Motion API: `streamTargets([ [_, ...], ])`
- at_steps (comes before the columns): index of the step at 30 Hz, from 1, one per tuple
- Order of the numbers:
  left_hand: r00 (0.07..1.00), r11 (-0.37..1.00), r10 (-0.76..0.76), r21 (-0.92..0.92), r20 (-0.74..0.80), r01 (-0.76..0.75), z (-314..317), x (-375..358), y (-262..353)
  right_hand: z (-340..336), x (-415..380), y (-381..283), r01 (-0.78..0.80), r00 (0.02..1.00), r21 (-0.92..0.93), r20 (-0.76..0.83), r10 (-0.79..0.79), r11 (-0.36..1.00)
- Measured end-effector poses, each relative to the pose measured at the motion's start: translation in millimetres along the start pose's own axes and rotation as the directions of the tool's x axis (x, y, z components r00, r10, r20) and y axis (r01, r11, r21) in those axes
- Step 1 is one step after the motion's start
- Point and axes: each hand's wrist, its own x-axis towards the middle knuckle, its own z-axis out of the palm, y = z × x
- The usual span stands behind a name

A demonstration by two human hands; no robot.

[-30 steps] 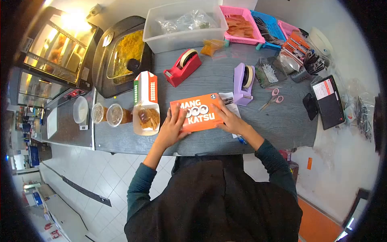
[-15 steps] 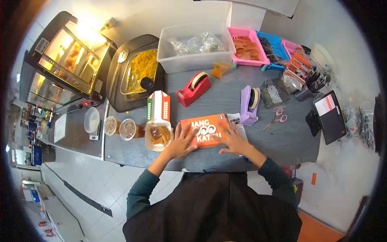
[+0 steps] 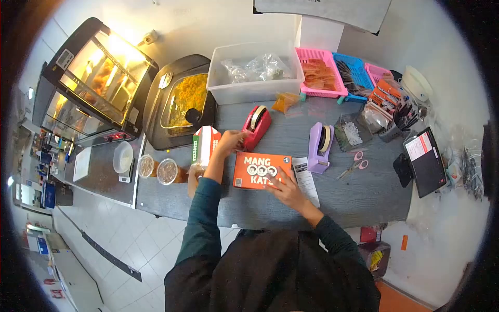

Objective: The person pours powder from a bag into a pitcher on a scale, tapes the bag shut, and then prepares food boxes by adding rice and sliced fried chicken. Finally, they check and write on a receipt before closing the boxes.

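My left hand [image 3: 231, 142] is at the front cutting end of the red tape dispenser [image 3: 258, 128]. Its fingers are drawn together there, and what they pinch is hidden. Flat on the right part of an orange closed food box [image 3: 250, 169], marked "MANG KATSU", lies my right hand [image 3: 287, 188], fingers spread. A printed paper slip [image 3: 306, 182] sticks out at the box's right side. Left of the box, my left forearm covers most of an open white, green and red carton [image 3: 206, 139], hiding the food in it.
Two lidded cups [image 3: 168, 171] stand left of the carton. A purple tape dispenser [image 3: 318, 148] and scissors [image 3: 354, 165] lie to the right. Behind are a tray of yellow food [image 3: 188, 99], a clear bin [image 3: 254, 93] and coloured baskets [image 3: 343, 93]. A tablet [image 3: 427, 164] stands far right.
My left hand has left the box and moved up to the red tape dispenser, its forearm now crossing the carton. My right hand has stayed on the box.
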Motion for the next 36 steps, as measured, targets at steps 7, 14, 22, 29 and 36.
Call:
streamTargets([
  [7,0.925,0.924,0.367,-0.078,-0.098,-0.375,-13,-10,-63,8,4,-4,-0.070,0.989,0.069,-0.122,0.078,0.995],
  [14,0.744,0.765,0.581,0.532,-0.330,-0.362,-5,-15,-55,12,5,-5,-0.078,0.987,0.051,-0.138,0.084,0.996],
  [22,0.884,0.876,0.280,-0.277,-0.373,-0.394,96,-153,-72,12,7,-8,-0.151,0.979,0.126,-0.116,0.166,0.980],
  [29,0.695,0.695,0.687,0.470,-0.212,-0.544,102,-124,-137,1,10,-10,-0.139,0.990,0.065,-0.025,0.141,0.988],
  [36,0.190,0.749,0.657,0.660,-0.730,-0.058,3,-171,-123,-7,51,-27,-0.131,0.988,0.176,0.104,0.113,0.976],
])
